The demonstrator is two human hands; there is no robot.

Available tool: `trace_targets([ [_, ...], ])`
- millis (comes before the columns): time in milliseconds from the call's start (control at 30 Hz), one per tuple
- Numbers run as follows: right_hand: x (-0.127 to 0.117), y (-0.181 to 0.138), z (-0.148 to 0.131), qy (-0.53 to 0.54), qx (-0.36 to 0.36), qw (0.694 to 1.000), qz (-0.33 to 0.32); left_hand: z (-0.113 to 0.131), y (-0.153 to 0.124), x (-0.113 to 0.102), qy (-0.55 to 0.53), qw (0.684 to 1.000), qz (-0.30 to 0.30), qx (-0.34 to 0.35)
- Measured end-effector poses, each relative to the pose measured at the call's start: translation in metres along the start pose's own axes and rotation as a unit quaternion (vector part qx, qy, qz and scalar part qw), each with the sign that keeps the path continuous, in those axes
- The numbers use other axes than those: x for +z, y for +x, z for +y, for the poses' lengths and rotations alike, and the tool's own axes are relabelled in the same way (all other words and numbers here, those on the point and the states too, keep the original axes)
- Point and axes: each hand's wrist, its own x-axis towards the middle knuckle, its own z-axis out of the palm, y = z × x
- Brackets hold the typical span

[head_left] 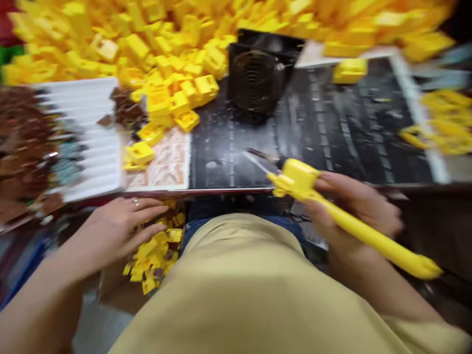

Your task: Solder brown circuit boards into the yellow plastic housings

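My right hand [350, 206] is closed around a long yellow tool [354, 223] with a blocky yellow head and a thin metal tip that points left over the edge of the dark work mat [332, 132]. My left hand [121, 226] reaches down below the table edge, fingers stretched flat over a heap of small yellow plastic parts [155, 260] in a box beside my lap. A ring shows on one finger. The picture is blurred by motion.
A large pile of yellow plastic housings [165, 54] covers the back of the table. A small black fan [258, 73] stands at centre back. A white ribbed tray [88, 137] and brown parts [22, 147] lie left. More yellow pieces [442, 123] lie right.
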Motion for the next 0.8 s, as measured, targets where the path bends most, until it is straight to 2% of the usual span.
trace_targets([
  [67, 0.018, 0.004, -0.007, -0.016, -0.052, 0.998, 0.031, 0.014, 0.029, 0.023, -0.172, 0.985, 0.006, 0.002],
  [100, 0.027, 0.007, -0.007, -0.019, -0.081, 0.996, 0.033, 0.029, 0.047, 0.036, -0.271, 0.963, -0.011, 0.003],
  [133, 0.034, 0.009, -0.006, 0.007, -0.154, 0.987, 0.044, 0.048, 0.064, 0.048, -0.372, 0.927, -0.033, 0.003],
  [200, 0.046, 0.013, -0.004, 0.025, -0.225, 0.971, 0.071, 0.088, 0.091, 0.065, -0.579, 0.812, -0.069, 0.002],
  [267, 0.050, 0.010, -0.002, -0.009, -0.236, 0.966, 0.104, 0.123, 0.107, 0.073, -0.722, 0.687, -0.078, -0.023],
  [300, 0.049, 0.007, -0.001, -0.024, -0.226, 0.968, 0.111, 0.135, 0.111, 0.075, -0.761, 0.643, -0.075, -0.041],
  [333, 0.048, 0.003, -0.001, -0.033, -0.208, 0.972, 0.108, 0.145, 0.113, 0.075, -0.780, 0.619, -0.073, -0.057],
  [400, 0.043, -0.010, 0.002, -0.027, -0.163, 0.983, 0.081, 0.159, 0.114, 0.074, -0.785, 0.611, -0.076, -0.069],
  [500, 0.037, -0.036, 0.007, 0.007, -0.066, 0.998, 0.017, 0.172, 0.113, 0.071, -0.766, 0.637, -0.070, -0.052],
  [567, 0.030, -0.059, 0.012, 0.038, -0.014, 0.998, -0.037, 0.177, 0.114, 0.067, -0.759, 0.649, -0.040, -0.039],
  [633, 0.013, -0.081, 0.020, 0.070, -0.011, 0.993, -0.098, 0.178, 0.115, 0.062, -0.755, 0.654, 0.007, -0.038],
  [700, -0.020, -0.097, 0.029, 0.099, -0.041, 0.981, -0.160, 0.175, 0.115, 0.058, -0.750, 0.659, 0.034, -0.050],
  [733, -0.043, -0.100, 0.033, 0.107, -0.047, 0.979, -0.169, 0.172, 0.114, 0.058, -0.746, 0.663, 0.037, -0.057],
  [800, -0.097, -0.096, 0.040, 0.093, -0.023, 0.987, -0.131, 0.168, 0.112, 0.059, -0.737, 0.673, 0.013, -0.064],
])
